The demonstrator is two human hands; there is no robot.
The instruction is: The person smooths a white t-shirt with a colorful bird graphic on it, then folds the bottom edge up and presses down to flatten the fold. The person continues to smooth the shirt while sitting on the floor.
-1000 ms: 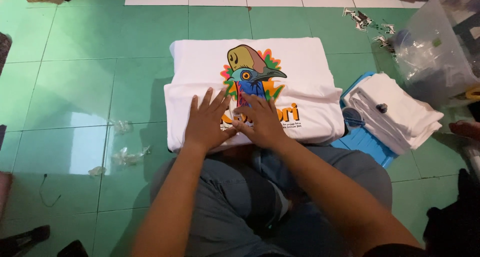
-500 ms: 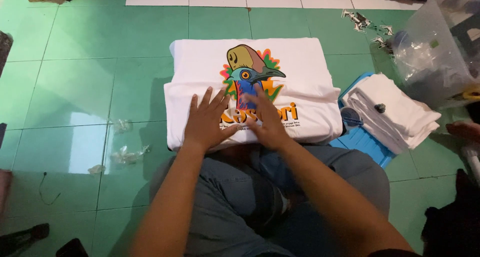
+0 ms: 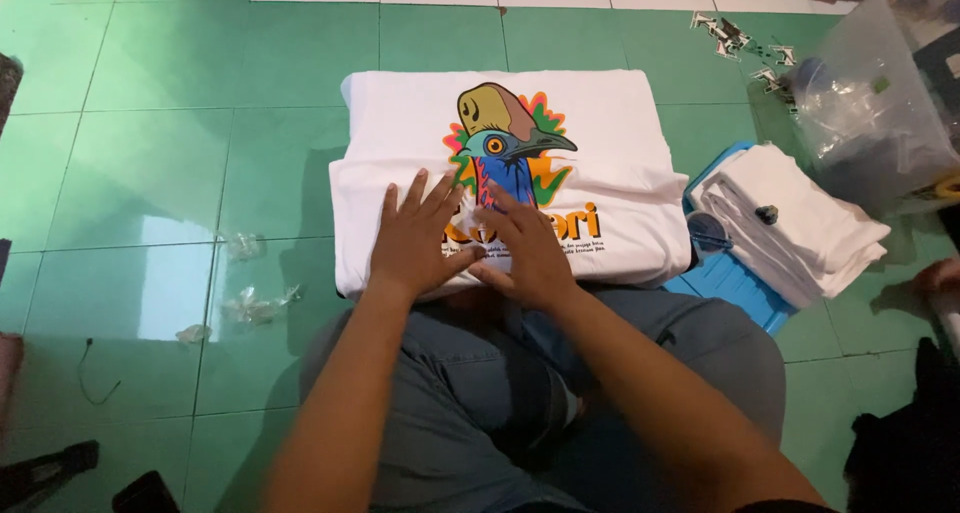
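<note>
1. Green tiled floor [image 3: 150,173]: work surface, beneath everything.
2. Folded white T-shirt [image 3: 620,153] with bird print: centred at 12 o'clock, print upward.
3. Stack of folded white shirts [image 3: 800,223]: 3 o'clock, set aside.
4. Left hand [image 3: 412,241], right hand [image 3: 530,248]: fingers spread flat, gripping nothing, pressed on hem, likely smoothing.

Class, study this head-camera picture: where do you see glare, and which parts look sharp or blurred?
Head view: pale glare patches on the glossy green floor tiles; the folded white T-shirt with its bird print is sharp; left hand and right hand fairly crisp; the near forearms look softer.
</note>
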